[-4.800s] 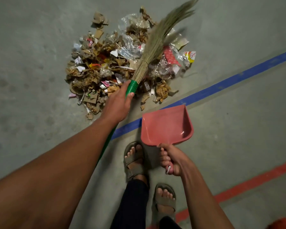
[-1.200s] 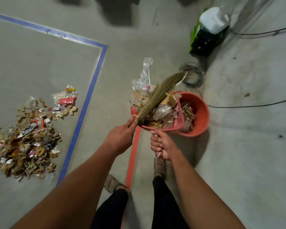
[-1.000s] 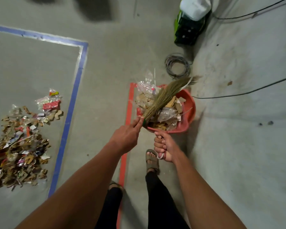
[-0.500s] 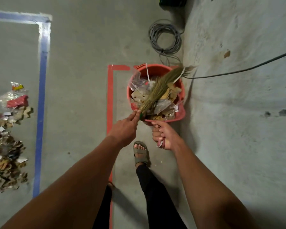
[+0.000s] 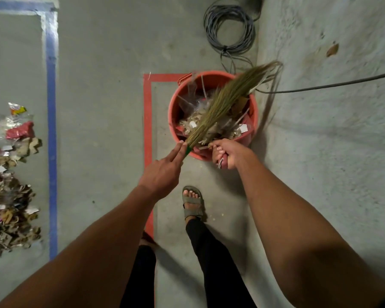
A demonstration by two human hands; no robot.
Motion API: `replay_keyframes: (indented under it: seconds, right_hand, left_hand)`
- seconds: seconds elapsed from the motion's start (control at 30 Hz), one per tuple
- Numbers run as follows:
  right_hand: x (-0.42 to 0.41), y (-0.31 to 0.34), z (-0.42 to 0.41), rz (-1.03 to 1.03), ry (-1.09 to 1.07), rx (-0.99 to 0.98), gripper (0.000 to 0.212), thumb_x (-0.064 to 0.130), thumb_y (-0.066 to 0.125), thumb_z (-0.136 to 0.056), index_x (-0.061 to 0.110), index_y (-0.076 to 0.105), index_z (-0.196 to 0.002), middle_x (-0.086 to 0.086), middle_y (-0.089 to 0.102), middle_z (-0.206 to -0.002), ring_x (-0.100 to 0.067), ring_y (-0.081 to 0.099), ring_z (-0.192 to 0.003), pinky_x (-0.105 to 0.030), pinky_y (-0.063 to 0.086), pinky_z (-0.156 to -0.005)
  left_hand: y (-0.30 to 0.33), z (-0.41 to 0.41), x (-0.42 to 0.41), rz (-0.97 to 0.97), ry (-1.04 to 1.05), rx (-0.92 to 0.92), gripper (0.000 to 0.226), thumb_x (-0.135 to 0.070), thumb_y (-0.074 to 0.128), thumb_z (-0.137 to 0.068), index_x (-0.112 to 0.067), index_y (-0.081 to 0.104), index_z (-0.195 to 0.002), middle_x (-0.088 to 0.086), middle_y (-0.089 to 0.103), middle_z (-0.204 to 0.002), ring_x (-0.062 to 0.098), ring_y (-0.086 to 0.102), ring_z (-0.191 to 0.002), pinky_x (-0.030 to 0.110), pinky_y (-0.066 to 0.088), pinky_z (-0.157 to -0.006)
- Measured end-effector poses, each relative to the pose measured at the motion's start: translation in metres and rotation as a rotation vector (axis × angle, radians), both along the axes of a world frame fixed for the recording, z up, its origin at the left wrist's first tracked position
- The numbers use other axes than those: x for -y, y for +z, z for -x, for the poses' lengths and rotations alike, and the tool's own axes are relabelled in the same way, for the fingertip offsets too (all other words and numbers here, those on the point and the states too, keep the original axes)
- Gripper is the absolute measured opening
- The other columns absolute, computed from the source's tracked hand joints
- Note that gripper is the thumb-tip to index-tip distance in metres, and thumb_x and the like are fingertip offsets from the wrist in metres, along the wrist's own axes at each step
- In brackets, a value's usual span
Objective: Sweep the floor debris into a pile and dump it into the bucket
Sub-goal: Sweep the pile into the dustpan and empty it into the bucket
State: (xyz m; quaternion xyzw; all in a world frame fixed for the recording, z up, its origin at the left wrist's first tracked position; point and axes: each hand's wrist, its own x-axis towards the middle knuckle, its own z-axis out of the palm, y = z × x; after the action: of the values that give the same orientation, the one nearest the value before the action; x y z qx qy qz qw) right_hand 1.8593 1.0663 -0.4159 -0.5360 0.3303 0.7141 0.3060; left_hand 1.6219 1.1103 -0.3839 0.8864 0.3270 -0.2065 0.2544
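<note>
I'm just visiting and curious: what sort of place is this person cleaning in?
Probably a workshop or test space rather than a home: bare concrete floor marked out with blue tape and red tape, and a coiled cable left loose.

Nearly five seconds ago the left hand [image 5: 162,172] worked the grass broom with the green handle [image 5: 222,105] through the heap of cardboard scraps and plastic wrappers [image 5: 9,192], directly ahead of it; that heap now lies well off to the left of the left hand, beyond the blue floor tape [image 5: 52,138]. The pink plastic dustpan, then empty and low in the right hand [image 5: 228,155], was loaded a second ago and is now tipped into the round orange plastic bucket [image 5: 176,103], just ahead of both hands, where its load lies under the bristles. The left fingers [image 5: 176,152], wrapped round the handle before, now stretch straight along it.
</note>
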Motion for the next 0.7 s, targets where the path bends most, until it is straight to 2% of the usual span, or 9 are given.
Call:
replay_keyframes:
  seconds: [0.07,0.13,0.27,0.4,0.5,0.6,0.7]
  right_hand:
    - [-0.004,0.001,-0.005,0.039,0.095,0.038,0.048,0.017,0.043,-0.11,0.012,0.048,-0.063,0.005,0.032,-0.044,-0.005,0.027,-0.029,-0.018,0.026,-0.029]
    - [-0.003,0.006,-0.009,0.064,0.233,0.106,0.04,0.013,0.043,-0.11,0.013,0.045,-0.07,0.005,0.033,-0.045,-0.005,0.027,-0.031,-0.017,0.025,-0.031]
    - [0.003,0.02,-0.019,0.107,0.592,0.239,0.037,0.013,0.04,-0.111,0.008,0.05,-0.076,0.003,0.037,-0.042,-0.005,0.026,-0.029,-0.017,0.024,-0.03]
    - [0.009,0.046,-0.034,0.14,0.817,0.352,0.038,0.011,0.038,-0.109,0.011,0.045,-0.072,0.001,0.036,-0.04,-0.007,0.025,-0.026,-0.015,0.022,-0.03]
    - [0.007,0.068,-0.048,0.123,1.073,0.418,0.03,0.006,0.04,-0.104,0.004,0.052,-0.077,-0.005,0.039,-0.044,-0.012,0.031,-0.031,-0.019,0.025,-0.032]
    - [0.002,0.078,-0.056,0.094,1.256,0.464,0.024,0.001,0.041,-0.098,-0.005,0.062,-0.089,-0.014,0.045,-0.056,-0.022,0.039,-0.047,-0.031,0.032,-0.047]
    - [0.003,0.087,-0.058,0.103,1.329,0.569,0.023,-0.001,0.047,-0.097,-0.003,0.062,-0.08,-0.013,0.049,-0.058,-0.022,0.041,-0.05,-0.031,0.036,-0.052]
  left_hand:
    - [0.008,0.0,-0.002,-0.01,-0.007,0.0,0.071,-0.019,0.035,-0.109,-0.031,-0.008,-0.165,-0.006,0.005,-0.174,0.031,0.064,-0.071,0.04,0.056,-0.056]
    - [0.014,0.0,-0.004,-0.021,0.002,0.017,0.069,-0.019,0.034,-0.11,-0.029,-0.007,-0.165,-0.004,0.006,-0.174,0.03,0.066,-0.074,0.039,0.056,-0.056]
    - [0.023,0.0,-0.006,-0.028,0.022,0.067,0.069,-0.019,0.034,-0.11,-0.029,-0.005,-0.165,-0.003,0.01,-0.173,0.033,0.071,-0.083,0.045,0.061,-0.06]
    - [0.032,0.002,-0.007,-0.025,0.062,0.112,0.067,-0.023,0.035,-0.111,-0.031,-0.003,-0.165,-0.005,0.014,-0.172,0.035,0.071,-0.086,0.046,0.061,-0.062]
    - [0.038,0.006,-0.009,-0.014,0.09,0.132,0.064,-0.025,0.034,-0.112,-0.032,-0.001,-0.165,-0.006,0.015,-0.172,0.035,0.071,-0.095,0.047,0.062,-0.071]
    - [0.045,0.011,-0.01,0.002,0.129,0.157,0.061,-0.026,0.032,-0.113,-0.03,0.003,-0.166,-0.003,0.02,-0.171,0.037,0.07,-0.101,0.048,0.061,-0.079]
    - [0.049,0.018,-0.013,0.011,0.18,0.173,0.059,-0.03,0.03,-0.113,-0.032,0.005,-0.166,-0.002,0.023,-0.171,0.04,0.065,-0.114,0.051,0.057,-0.092]
